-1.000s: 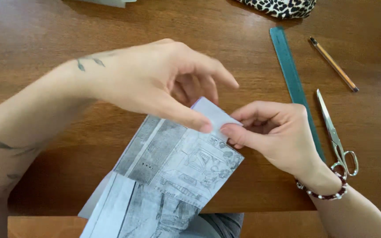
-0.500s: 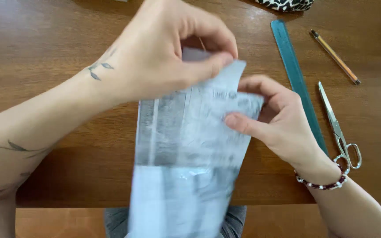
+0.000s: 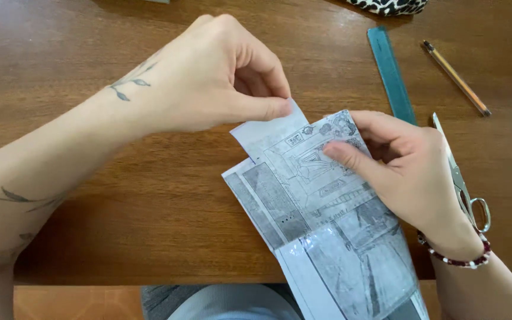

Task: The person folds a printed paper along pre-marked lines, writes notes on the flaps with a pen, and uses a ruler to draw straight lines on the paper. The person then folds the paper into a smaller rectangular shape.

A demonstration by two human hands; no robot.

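A wooden counter (image 3: 90,195) carries a long folded printed sheet (image 3: 327,231) that hangs over its near edge. The left hand (image 3: 208,77) pinches the sheet's top corner flap between thumb and fingers; the right hand (image 3: 410,172) presses its fingertips on the upper fold. A teal ruler (image 3: 391,74), scissors (image 3: 463,184) and a pencil (image 3: 456,77) lie to the right.

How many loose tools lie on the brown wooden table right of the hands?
3 fully in view: a teal flat ruler, a slim tan pencil right of it, and silver metal scissors partly behind the right hand. A pale sliver at the right edge is unidentifiable.
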